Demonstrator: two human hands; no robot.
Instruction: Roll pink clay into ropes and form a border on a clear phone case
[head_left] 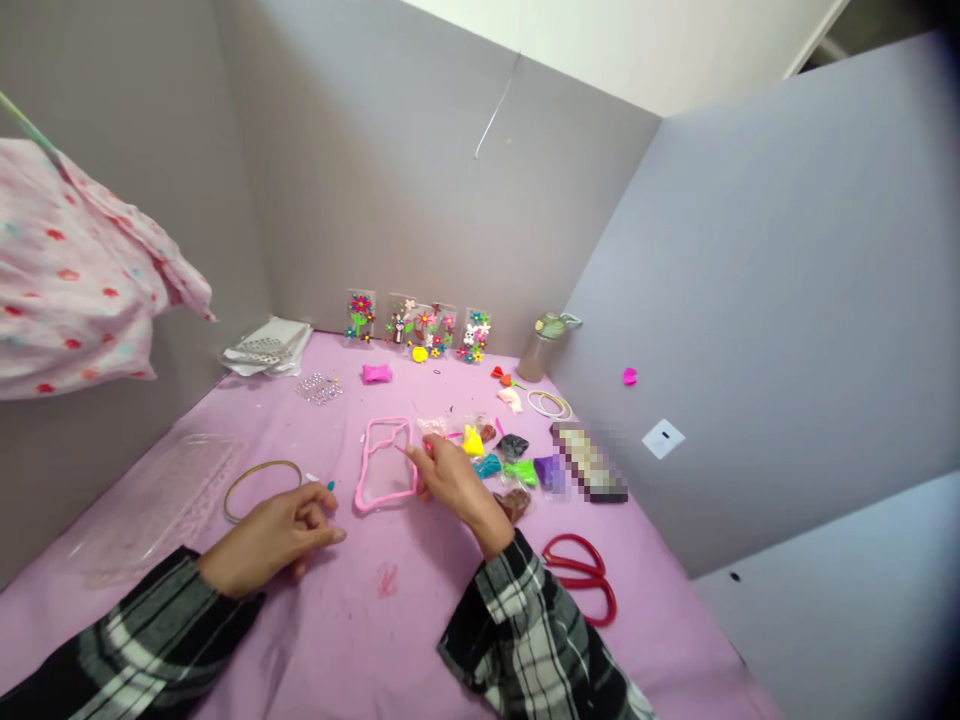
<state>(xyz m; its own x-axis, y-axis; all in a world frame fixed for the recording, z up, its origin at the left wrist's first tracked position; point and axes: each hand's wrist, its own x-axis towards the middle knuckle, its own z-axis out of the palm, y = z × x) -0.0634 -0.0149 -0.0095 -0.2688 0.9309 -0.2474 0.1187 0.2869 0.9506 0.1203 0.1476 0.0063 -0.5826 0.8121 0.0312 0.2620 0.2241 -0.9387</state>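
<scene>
Red-handled metal scissors (579,581) lie near the table's (360,640) right edge; a green-lidded translucent bottle (535,355), contents unclear, occupies the far-right corner. Pink rectangular frame (386,501): mid-table, at the right hand (450,475), grip undeterminable; left hand (274,535) loosely open.

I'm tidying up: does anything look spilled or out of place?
Yes: a reddish smear on the lilac cloth, nearer than the pink frame, looks like a stain. A bright pink piece on the right-hand wall also looks odd, being off the table.
</scene>
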